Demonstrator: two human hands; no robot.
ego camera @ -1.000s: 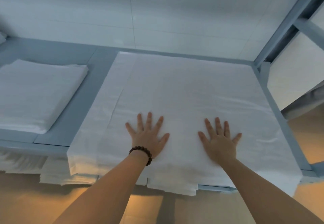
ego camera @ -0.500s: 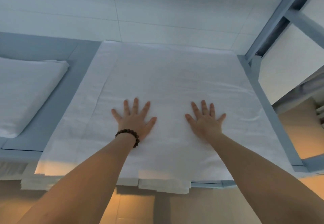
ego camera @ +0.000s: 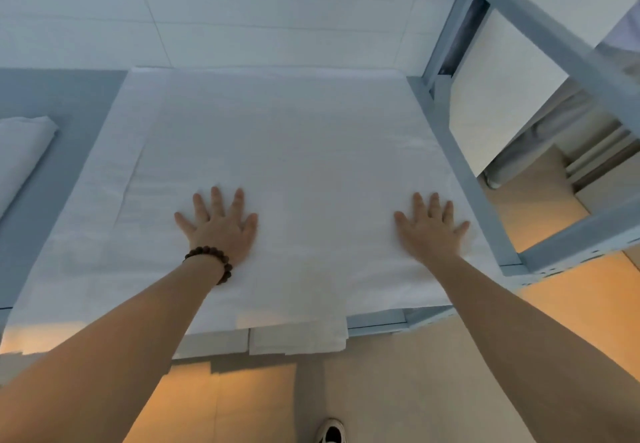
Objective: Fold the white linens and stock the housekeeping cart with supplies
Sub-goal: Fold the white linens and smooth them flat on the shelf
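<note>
One big white sheet [ego camera: 277,151] lies flat on the grey table [ego camera: 41,200], right under both hands, with its long way running from the near edge to the far wall. Left hand [ego camera: 221,231] and right hand [ego camera: 431,231] press on it side by side, equally near, fingers [ego camera: 216,200] spread open and gripping nothing. Another folded sheet [ego camera: 20,151] sits well off to the left, a metal frame [ego camera: 460,151] stands close on the right, and nothing blocks the next fold.

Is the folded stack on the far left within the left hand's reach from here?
Probably yes: the left hand lies flat and empty on the sheet, with only bare shelf between it and the stack.
</note>
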